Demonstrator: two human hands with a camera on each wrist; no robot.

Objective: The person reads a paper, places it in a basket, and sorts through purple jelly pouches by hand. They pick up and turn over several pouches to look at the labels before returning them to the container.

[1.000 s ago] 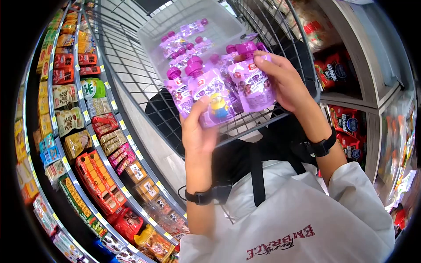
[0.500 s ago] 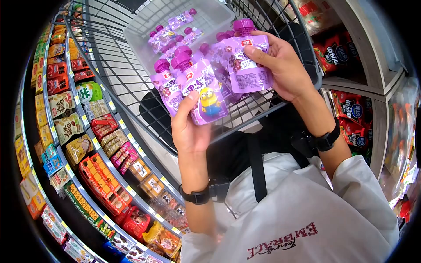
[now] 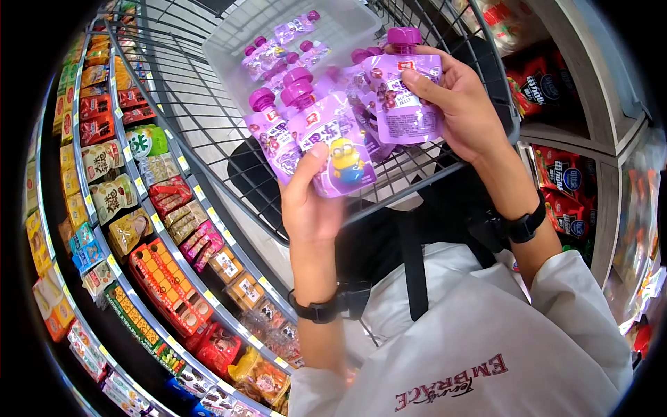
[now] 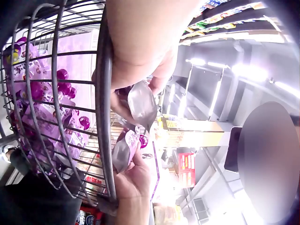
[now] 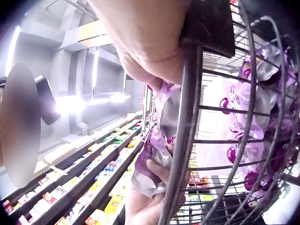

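In the head view the left hand (image 3: 311, 201) grips purple jelly pouches with magenta caps; its thumb lies on the front pouch (image 3: 340, 149), which shows a yellow cartoon figure. A second pouch (image 3: 274, 142) sits just behind and left of it. The right hand (image 3: 467, 104) pinches another purple pouch (image 3: 408, 101) by its upper right side, thumb on the front. More purple pouches lie behind and between the hands. Silver pouch backs (image 4: 142, 105) show in the left wrist view. The fingers behind the pouches are hidden.
Both hands are over the near rim of a wire cart (image 3: 389, 201). A translucent bin (image 3: 233, 52) inside holds several purple pouches. Snack shelves (image 3: 208, 295) stand at the left; a wooden shelf (image 3: 604, 198) with red packs (image 3: 570, 174) is at the right.
The right hand's pouch has risen away from the left hand's pouches and stands more upright, showing more of its lower print. The left hand keeps its grip.
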